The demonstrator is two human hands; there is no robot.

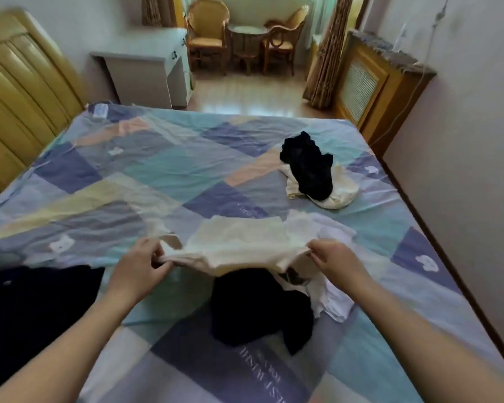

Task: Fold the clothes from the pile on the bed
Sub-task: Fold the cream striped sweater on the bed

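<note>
Head view of a bed (169, 170) covered by a patchwork sheet in blue, teal, peach and pale yellow blocks. At lower centre of the frame, both hands hold a cream garment (239, 242) stretched between them above the sheet. The left hand (141, 267) pinches the garment's left edge, fingers curled round a bunched fold; the right hand (336, 261) pinches its right edge in the same manner. Each grip is thus closed on the fabric, with the cloth taut and roughly level between them.

Directly below the held garment lies a dark navy garment (259, 309), crumpled on the sheet, touching a white garment (335, 301) that spreads to its right. Another dark garment (35, 309) lies flat at the lower left of the frame, apart from these. Right of centre, nearer the far edge of the bed, sits a small pile: a black garment (309, 167) lying on top of a cream one (341, 190).

A yellow wooden headboard (21, 91) fills the upper left. Beyond the bed, at upper centre, stand a white desk (146, 68), two wooden armchairs (207, 33) and a small round table (248, 36). A wooden radiator cover (370, 82) stands against the wall at upper right.
</note>
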